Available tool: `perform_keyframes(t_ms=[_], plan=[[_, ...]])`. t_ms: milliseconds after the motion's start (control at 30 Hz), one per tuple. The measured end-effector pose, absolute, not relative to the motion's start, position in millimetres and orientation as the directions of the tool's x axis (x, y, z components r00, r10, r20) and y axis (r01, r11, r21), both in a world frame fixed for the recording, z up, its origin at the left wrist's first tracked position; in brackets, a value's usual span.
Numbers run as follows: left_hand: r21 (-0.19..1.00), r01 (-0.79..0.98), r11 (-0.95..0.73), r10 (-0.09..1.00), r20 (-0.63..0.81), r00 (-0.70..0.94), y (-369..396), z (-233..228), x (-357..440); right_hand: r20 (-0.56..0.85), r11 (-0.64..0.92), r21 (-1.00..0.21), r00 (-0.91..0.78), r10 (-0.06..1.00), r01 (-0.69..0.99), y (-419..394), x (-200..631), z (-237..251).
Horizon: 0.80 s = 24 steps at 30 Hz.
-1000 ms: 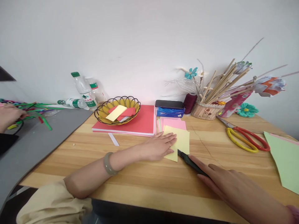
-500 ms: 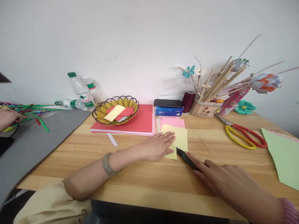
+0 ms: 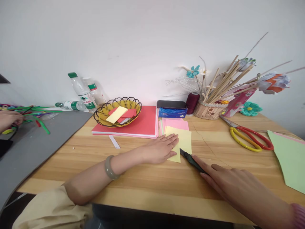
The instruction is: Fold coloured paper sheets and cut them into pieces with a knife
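My left hand (image 3: 160,149) lies flat on a sheet of yellow paper (image 3: 185,140), fingers stretched out and holding it down. A ring is on one finger, and a bracelet circles the wrist. From the right, my right hand (image 3: 228,178) grips a dark utility knife (image 3: 193,161), index finger along its top. The blade touches the paper near its lower edge, just right of my left thumb. Left of the blade, the paper reaches lower than on its right. Under and behind the yellow sheet lie pieces of pink paper (image 3: 177,124).
A wicker basket (image 3: 100,119) with paper pieces rests on red sheets (image 3: 149,122). Scissors (image 3: 250,136) and green paper (image 3: 288,159) lie to the right. At the back stand a tissue pack (image 3: 172,112), a thread spool (image 3: 192,103) and a stick holder (image 3: 207,110). Another person's hand (image 3: 10,120) is far left.
The knife's tip has shifted slightly away from me along the paper, and my right hand has moved a little. My left hand stays pressed on the sheet.
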State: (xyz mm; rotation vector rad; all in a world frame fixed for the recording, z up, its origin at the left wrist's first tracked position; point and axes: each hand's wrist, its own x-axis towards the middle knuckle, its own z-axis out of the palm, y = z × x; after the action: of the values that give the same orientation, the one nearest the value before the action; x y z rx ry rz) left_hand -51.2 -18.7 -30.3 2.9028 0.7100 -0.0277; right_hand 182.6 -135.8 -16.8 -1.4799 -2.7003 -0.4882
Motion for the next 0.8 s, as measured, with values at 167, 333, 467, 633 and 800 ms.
perform_keyframes(t_ms=[167,333,467,633,800], plan=[[0.171,0.476,-0.863,0.468,-0.083,0.88,-21,-27,-51,0.168,0.493,0.285,-0.549,0.819,0.822,-135,179,-13],[0.17,0.479,-0.861,0.472,-0.08,0.878,-21,-27,-50,0.112,0.458,0.289,-0.504,0.856,0.841,-133,178,-17],[0.165,0.474,-0.865,0.469,-0.067,0.881,-19,-31,-50,0.126,0.455,0.308,-0.51,0.851,0.835,-133,177,-16],[0.176,0.471,-0.865,0.468,-0.062,0.882,-18,-33,-50,0.12,0.47,0.322,-0.528,0.841,0.822,-132,172,-6],[0.19,0.478,-0.858,0.473,-0.073,0.878,-20,-29,-50,0.081,0.472,0.331,-0.523,0.848,0.817,-131,168,-2]])
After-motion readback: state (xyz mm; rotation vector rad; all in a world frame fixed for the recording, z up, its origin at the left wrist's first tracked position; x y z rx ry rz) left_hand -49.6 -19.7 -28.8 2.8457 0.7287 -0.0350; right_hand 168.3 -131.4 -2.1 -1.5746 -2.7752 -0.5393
